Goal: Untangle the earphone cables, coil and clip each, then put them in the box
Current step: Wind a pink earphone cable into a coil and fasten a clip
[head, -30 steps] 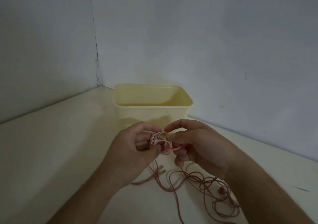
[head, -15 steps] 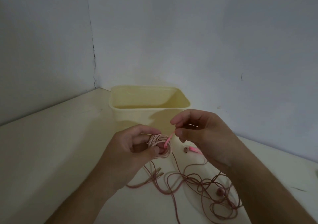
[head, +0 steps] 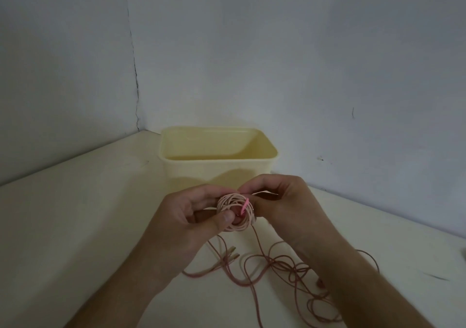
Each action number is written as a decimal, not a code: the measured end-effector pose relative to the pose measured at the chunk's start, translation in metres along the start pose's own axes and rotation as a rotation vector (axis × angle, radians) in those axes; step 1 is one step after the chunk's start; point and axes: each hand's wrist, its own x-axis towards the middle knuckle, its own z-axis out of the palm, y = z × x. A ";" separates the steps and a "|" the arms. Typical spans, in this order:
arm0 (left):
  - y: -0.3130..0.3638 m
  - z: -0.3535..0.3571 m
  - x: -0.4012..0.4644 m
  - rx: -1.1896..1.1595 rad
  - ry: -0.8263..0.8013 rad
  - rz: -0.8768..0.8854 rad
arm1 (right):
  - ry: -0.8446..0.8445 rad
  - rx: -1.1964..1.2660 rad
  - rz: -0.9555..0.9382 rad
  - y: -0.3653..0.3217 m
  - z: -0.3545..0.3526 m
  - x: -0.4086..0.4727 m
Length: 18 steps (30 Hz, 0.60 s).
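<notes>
1 head view, looking forward and down from close above the hands, facing the box (head: 219,162) at the wall corner beyond.

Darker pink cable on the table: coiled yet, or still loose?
Loose. The darker cable sprawls in tangled loops on the table, while both hands hold the pale coil.

Plain indoor room corner, kind of room unclear, bare pale blue-grey painted walls (head: 302,63) with a cracked corner seam (head: 133,70), smooth cream-white tabletop (head: 75,227), open cream plastic rectangular box (head: 216,171)
</notes>
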 end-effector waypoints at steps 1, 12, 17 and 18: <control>0.000 0.000 0.000 0.010 0.007 -0.005 | 0.011 -0.012 0.004 0.000 0.001 0.000; -0.001 0.006 0.001 0.151 0.195 -0.005 | -0.229 0.013 0.074 -0.015 -0.003 -0.005; -0.001 0.005 0.001 0.165 0.204 -0.009 | -0.163 -0.286 0.053 -0.005 0.010 -0.003; -0.002 0.006 0.001 0.175 0.199 -0.010 | -0.152 -0.276 0.055 -0.005 0.011 -0.004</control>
